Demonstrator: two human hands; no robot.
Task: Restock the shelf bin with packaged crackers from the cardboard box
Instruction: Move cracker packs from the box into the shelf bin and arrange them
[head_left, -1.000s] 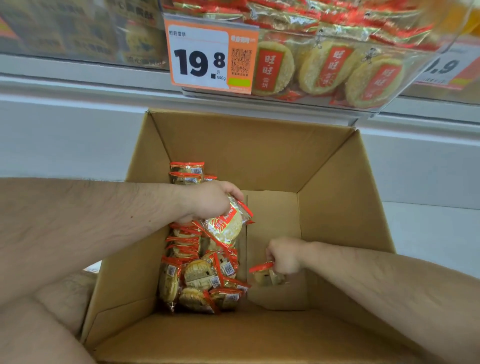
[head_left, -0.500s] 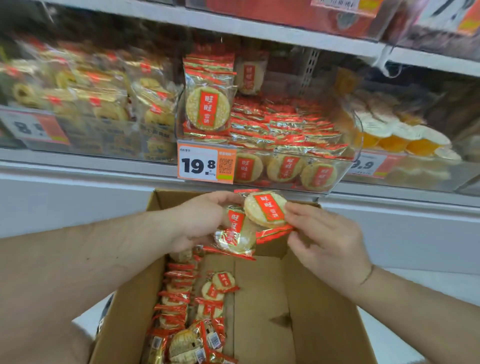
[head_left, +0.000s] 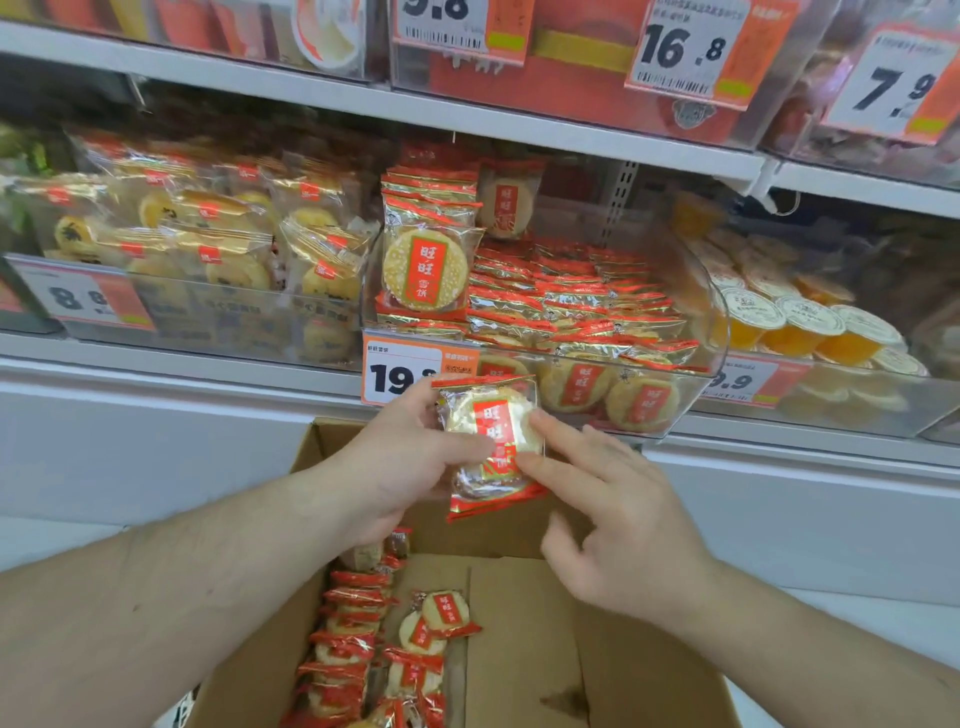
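Shelf (head_left: 467, 122): spans the far side, several clear bins on it.
Cardboard box (head_left: 519, 649): near, open, below my hands; cracker packs (head_left: 358, 644) lie stacked along its left side.
Shelf bin (head_left: 711, 332): far centre, clear-walled, already heaped with the same packs; price tag (head_left: 400, 371) on its front left.
Left hand (head_left: 400, 462): grip closed around held packs (head_left: 491, 447), just in front of the bin.
Right hand (head_left: 618, 519): grip loose, straight fingertips touching the held packs' front.
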